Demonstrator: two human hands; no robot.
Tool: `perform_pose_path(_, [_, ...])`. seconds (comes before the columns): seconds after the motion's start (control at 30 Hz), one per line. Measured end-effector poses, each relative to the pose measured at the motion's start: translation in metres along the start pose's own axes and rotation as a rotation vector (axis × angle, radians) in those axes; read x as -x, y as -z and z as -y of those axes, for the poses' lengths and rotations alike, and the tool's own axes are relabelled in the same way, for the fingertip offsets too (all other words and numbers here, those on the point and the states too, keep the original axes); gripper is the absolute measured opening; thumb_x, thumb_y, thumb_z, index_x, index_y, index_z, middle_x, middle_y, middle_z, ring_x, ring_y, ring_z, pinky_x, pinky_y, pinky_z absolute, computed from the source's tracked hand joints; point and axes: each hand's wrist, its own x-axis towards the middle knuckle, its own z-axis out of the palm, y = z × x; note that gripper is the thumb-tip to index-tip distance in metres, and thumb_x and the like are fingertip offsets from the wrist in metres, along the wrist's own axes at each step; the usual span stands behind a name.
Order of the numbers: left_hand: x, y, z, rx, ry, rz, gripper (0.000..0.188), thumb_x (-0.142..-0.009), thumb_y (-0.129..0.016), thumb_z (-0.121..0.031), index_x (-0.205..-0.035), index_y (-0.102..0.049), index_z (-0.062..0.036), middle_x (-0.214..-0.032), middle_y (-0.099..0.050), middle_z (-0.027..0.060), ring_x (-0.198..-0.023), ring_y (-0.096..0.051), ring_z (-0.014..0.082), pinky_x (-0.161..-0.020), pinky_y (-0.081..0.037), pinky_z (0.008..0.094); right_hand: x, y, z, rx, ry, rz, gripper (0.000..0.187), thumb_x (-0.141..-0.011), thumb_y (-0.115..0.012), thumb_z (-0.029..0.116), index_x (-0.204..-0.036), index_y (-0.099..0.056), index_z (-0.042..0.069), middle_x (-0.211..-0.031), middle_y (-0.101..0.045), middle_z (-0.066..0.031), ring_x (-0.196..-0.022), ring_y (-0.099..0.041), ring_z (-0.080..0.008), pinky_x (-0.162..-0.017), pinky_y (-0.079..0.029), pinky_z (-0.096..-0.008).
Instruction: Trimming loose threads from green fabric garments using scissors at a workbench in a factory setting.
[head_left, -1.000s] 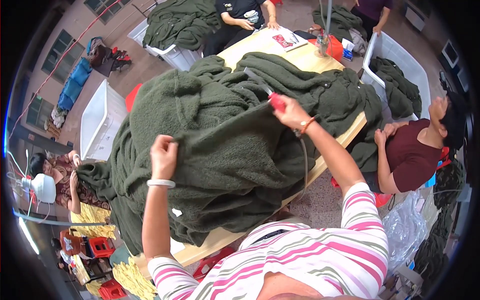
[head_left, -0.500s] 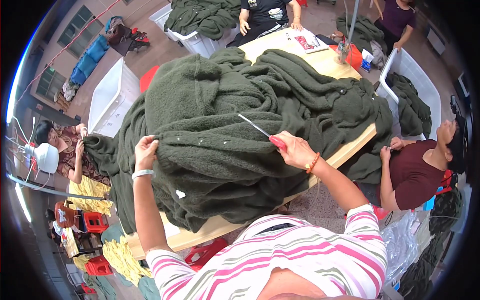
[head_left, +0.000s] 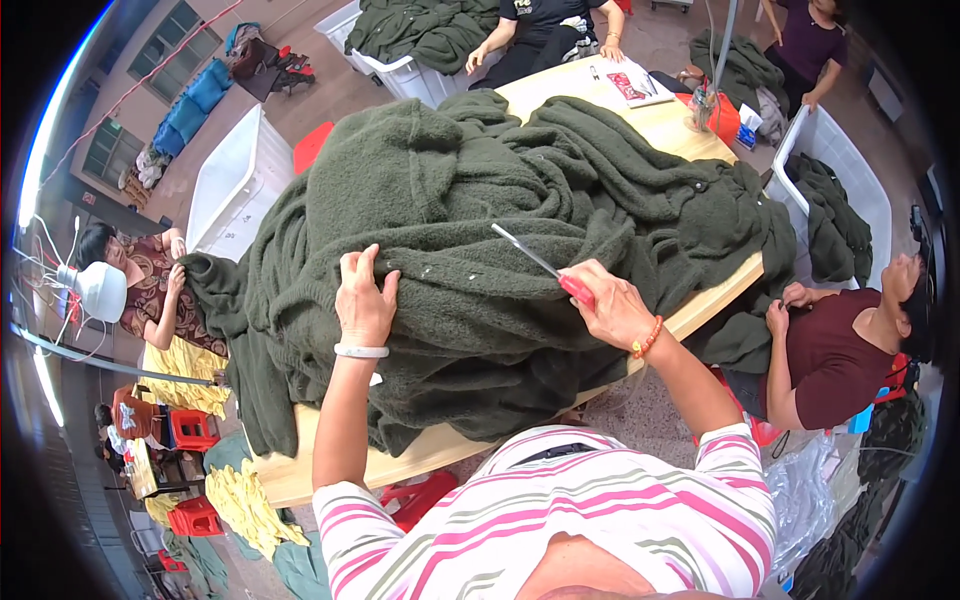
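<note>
A large heap of dark green fleece garments (head_left: 400,190) covers most of the wooden table in front of me. Over its near left part is my left hand (head_left: 365,300), fingers bent and a little apart, with the tips at a fold of the fleece. No cloth shows gripped in it. Farther right, my right hand (head_left: 612,305) is closed round the red handle of slim scissors (head_left: 530,251). Their metal blades look shut and point up and left over the fleece. Small white specks lie on the fold between my hands. My palm hides part of the handle.
White bins (head_left: 240,185) stand at left, back and right, some with green fleece. One person (head_left: 170,290) at left handles the heap's edge; another sits at right (head_left: 830,350). Two more are at the back. Yellow cloth (head_left: 250,510) and red stools (head_left: 192,428) are at lower left.
My left hand has let go of the fleece edge and moved right and inward over the heap. The stretched fold has slackened. My right hand still holds the scissors, in nearly the same place.
</note>
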Motion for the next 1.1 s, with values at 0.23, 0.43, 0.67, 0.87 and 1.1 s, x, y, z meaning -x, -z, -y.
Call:
perform_pose_path(0.23, [0.004,-0.018,0.014,0.106,0.058,0.070,0.025,-0.077,-0.067,-0.006,-0.102,-0.063,-0.0079,-0.097,-0.057,0.0069,-0.066,-0.060,0.0238,-0.064,-0.049,0.0369,0.008,-0.008,0.047,0.061,0.033,0.096,0.034,-0.085,-0.056,0.009,-0.120,-0.055,0.008,-0.106,-0.062,-0.0133,-0.097,-0.062,-0.0338,-0.083,-0.051,-0.0423])
perform_pose_path(0.43, [0.004,-0.023,0.014,0.299,0.108,0.052,0.016,-0.074,-0.059,0.001,-0.087,-0.059,-0.0085,-0.086,-0.056,0.0065,-0.068,-0.059,0.0254,-0.060,-0.046,0.0367,-0.012,-0.034,0.075,0.110,-0.012,0.225,0.032,-0.081,-0.056,0.008,-0.113,-0.055,0.006,-0.091,-0.066,-0.0162,-0.092,-0.064,-0.0338,-0.079,-0.049,-0.0447])
perform_pose_path(0.67, [0.011,-0.035,0.024,0.459,0.042,-0.068,0.016,-0.073,-0.058,0.007,-0.083,-0.058,-0.0056,-0.079,-0.054,0.0062,-0.057,-0.053,0.0199,-0.054,-0.043,0.0303,-0.032,-0.047,0.094,0.202,0.000,0.328,0.018,-0.078,-0.056,0.006,-0.095,-0.056,0.001,-0.077,-0.066,-0.0201,-0.077,-0.066,-0.0375,-0.070,-0.050,-0.0468])
perform_pose_path(0.87, [0.013,-0.040,0.030,0.532,0.041,-0.073,0.015,-0.074,-0.060,0.008,-0.083,-0.058,-0.0039,-0.077,-0.053,0.0049,-0.057,-0.051,0.0144,-0.054,-0.043,0.0267,-0.037,-0.049,0.105,0.200,0.002,0.384,0.016,-0.078,-0.055,0.009,-0.091,-0.058,-0.001,-0.080,-0.066,-0.0209,-0.080,-0.066,-0.0377,-0.073,-0.050,-0.0474])
perform_pose_path(1.1, [0.016,-0.036,0.027,0.523,0.097,-0.061,0.026,-0.077,-0.063,0.007,-0.102,-0.060,-0.0033,-0.087,-0.055,0.0065,-0.068,-0.055,0.0153,-0.060,-0.047,0.0259,-0.028,-0.045,0.106,0.185,-0.096,0.344,0.018,-0.084,-0.055,0.015,-0.096,-0.058,0.002,-0.082,-0.066,-0.0204,-0.084,-0.065,-0.0386,-0.075,-0.049,-0.0485])
